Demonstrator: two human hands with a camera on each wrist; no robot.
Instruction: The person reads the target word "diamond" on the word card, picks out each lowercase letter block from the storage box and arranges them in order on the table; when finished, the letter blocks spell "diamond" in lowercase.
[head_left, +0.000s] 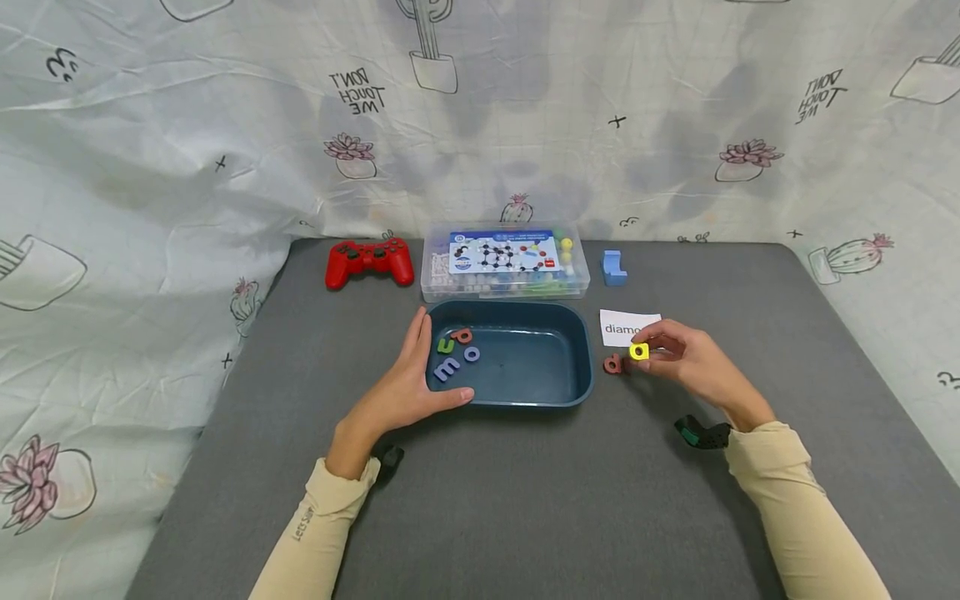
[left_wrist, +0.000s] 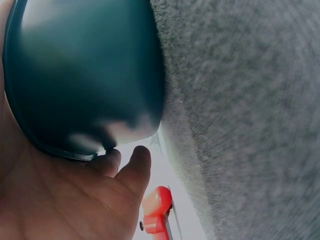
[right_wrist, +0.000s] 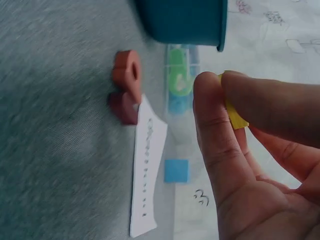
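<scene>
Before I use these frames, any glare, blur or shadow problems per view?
Head: mostly crisp, with a soft shadow on the table below the right hand; left wrist: pale sheen on the tray, table blurred toward the right edge, backdrop cloth washed out near the red controller; right wrist: print on the paper card too soft to read clearly.

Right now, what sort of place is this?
Probably a makeshift indoor tabletop workspace: a grey table, a cactus-print sheet hung behind it, and a dark blue tray holding small letter pieces.
</scene>
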